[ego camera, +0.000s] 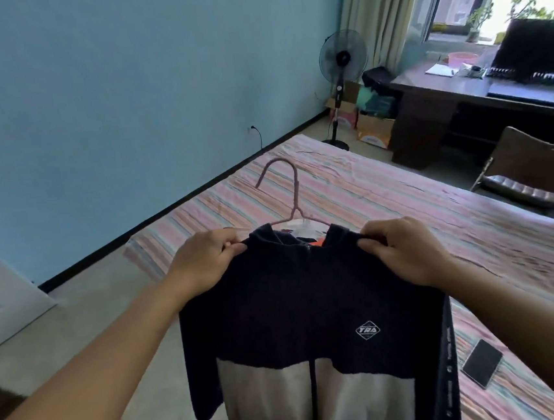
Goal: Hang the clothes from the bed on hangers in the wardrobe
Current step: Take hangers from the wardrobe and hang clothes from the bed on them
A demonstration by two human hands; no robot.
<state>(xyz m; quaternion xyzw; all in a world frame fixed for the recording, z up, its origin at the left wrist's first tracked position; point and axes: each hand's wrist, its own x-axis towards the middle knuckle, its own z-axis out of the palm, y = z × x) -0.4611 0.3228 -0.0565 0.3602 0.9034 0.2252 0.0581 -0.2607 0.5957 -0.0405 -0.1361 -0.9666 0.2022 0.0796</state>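
Jacket point(312, 308), navy over cream, on pink hanger point(292, 191): centre frame, held above the striped bed point(403, 197). My left hand point(203, 264) and right hand point(405, 251) each pinch one shoulder. Phone point(482, 362) lower right on the bed.

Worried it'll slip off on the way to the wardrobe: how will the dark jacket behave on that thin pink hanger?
Probably floppy: the jacket drapes limp below both hands, left hand and right hand, each pinching a shoulder. The pink hanger looks thin and smooth, so a shoulder may slide off if tilted. It seems light.
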